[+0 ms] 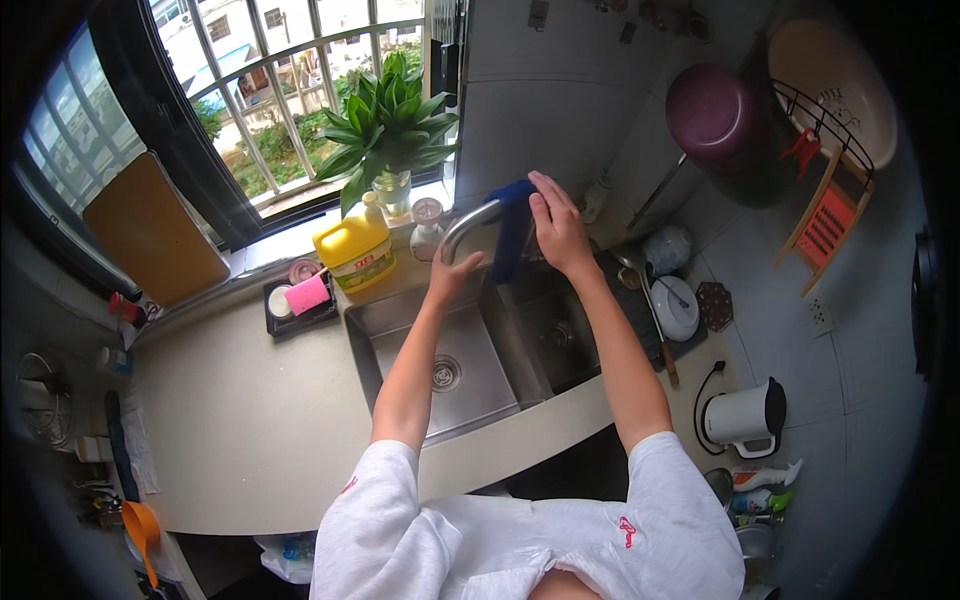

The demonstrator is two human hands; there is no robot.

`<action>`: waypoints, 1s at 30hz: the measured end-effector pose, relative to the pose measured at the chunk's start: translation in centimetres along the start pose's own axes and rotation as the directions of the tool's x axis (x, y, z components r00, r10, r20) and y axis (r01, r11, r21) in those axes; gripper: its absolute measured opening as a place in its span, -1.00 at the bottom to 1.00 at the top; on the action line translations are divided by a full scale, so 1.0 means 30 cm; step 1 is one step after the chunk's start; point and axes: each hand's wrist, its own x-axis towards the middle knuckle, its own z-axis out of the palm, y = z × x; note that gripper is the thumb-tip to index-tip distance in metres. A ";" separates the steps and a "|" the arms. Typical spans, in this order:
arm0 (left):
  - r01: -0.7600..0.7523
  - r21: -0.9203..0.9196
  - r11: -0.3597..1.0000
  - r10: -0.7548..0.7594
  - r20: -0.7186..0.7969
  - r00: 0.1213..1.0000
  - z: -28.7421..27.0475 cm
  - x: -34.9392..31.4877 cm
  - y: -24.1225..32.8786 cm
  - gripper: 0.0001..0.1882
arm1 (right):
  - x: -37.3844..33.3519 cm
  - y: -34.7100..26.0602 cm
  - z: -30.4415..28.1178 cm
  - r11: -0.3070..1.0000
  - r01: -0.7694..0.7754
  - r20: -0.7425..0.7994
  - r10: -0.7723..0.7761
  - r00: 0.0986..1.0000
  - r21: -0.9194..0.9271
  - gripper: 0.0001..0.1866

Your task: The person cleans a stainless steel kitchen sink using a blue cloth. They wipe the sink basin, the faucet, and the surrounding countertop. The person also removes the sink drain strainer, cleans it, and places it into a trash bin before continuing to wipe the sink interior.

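A dark blue cloth (512, 232) hangs over the end of a curved metal faucet (474, 220), above the double sink (400, 330). At the lower part of the faucet, my left hand (454, 278) grips the pipe; its thumb shows on the right, and its other fingers are mostly hidden. My right hand (558, 228) is raised beside the cloth, fingers stretched out and pointing up. Its fingertips and thumb lie against or very close to the cloth's right edge.
Behind the sink stand a yellow jug (357, 252), a small pump bottle (427, 228) and a potted plant (392, 190). A pink sponge (307, 294) rests on a black tray at left. Right of the sink are a white lid (674, 308) and an electric kettle (738, 418).
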 end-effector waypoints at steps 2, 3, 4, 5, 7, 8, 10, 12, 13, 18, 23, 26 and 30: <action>-0.020 -0.223 0.975 0.026 0.026 0.999 0.147 0.054 0.156 -0.26 | 0.030 0.101 -0.018 0.988 0.096 0.150 -0.077 0.986 -0.123 -0.63; -0.080 -0.203 0.976 0.084 0.012 0.996 0.133 0.086 0.165 -0.32 | 0.057 0.100 0.003 0.984 0.139 0.228 -0.110 0.968 -0.114 -0.63; -0.135 -0.190 0.973 0.138 0.002 0.990 0.133 0.118 0.164 -0.38 | 0.069 0.106 0.019 0.979 0.171 0.305 -0.131 0.943 -0.107 -0.63; -0.231 -0.066 0.971 0.232 0.001 0.973 0.103 0.147 0.131 -0.46 | 0.094 0.085 0.032 0.982 0.172 0.344 -0.135 0.929 -0.077 -0.63; -0.041 -0.223 0.974 0.042 0.000 0.999 0.125 0.143 0.112 -0.64 | 0.129 0.099 0.028 0.988 0.147 0.428 -0.110 0.897 -0.054 -0.63; 0.068 -0.301 0.951 -0.064 0.024 0.998 0.119 0.129 0.103 -0.66 | 0.140 0.102 0.045 0.987 0.157 0.423 -0.124 0.897 -0.042 -0.63; 0.054 -0.385 0.921 -0.044 0.034 0.998 0.100 0.116 -0.010 -0.69 | 0.165 0.103 0.079 0.986 0.160 0.467 -0.117 0.877 -0.052 -0.65; 0.140 -0.439 0.888 -0.150 0.013 0.989 0.141 0.074 -0.039 -0.69 | 0.189 0.130 0.083 0.982 0.136 0.564 -0.039 0.825 -0.131 -0.64; 0.202 -0.483 0.852 -0.212 0.035 0.977 0.155 0.060 -0.071 -0.67 | 0.214 0.128 0.087 0.980 0.175 0.517 -0.102 0.850 -0.095 -0.63; 0.312 -0.350 0.883 -0.340 -0.020 0.940 0.163 0.005 -0.162 -0.61 | 0.223 0.095 0.106 0.989 0.145 0.441 -0.141 0.886 0.025 -0.58; 0.300 -0.249 0.921 -0.308 0.009 0.951 0.127 -0.031 -0.169 -0.55 | 0.233 0.085 0.105 0.982 0.171 0.476 -0.112 0.872 -0.082 -0.52; 0.096 -0.194 0.976 -0.122 -0.128 0.984 0.069 -0.006 0.043 -0.58 | 0.183 0.106 0.089 0.953 0.186 0.594 -0.008 0.804 -0.239 -0.50; 0.138 -0.304 0.943 -0.246 -0.354 0.902 -0.084 0.026 0.035 -0.78 | 0.224 0.066 0.118 0.974 0.176 0.154 -0.197 0.968 0.142 -0.49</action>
